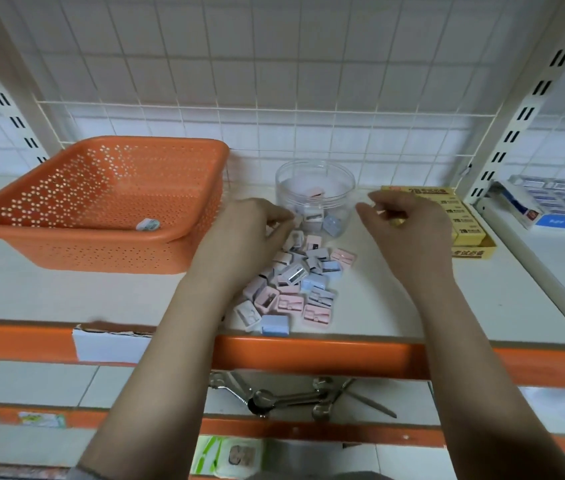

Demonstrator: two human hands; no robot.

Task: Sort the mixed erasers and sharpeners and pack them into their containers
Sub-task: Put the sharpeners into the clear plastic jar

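While the sharpeners (295,282) lie heaped on the shelf (395,289) before the jar (315,188), the left hand (243,233) pinches one sharpener at the heap's far edge. The right hand (409,223) hovers beside the eraser box (461,220), fingers curled round something small and yellowish. One item lies in the basket (101,202).

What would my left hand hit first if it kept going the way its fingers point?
Probably the clear round jar: the left hand has its fingertips aimed right beside the jar's lower wall, though depth is uncertain.
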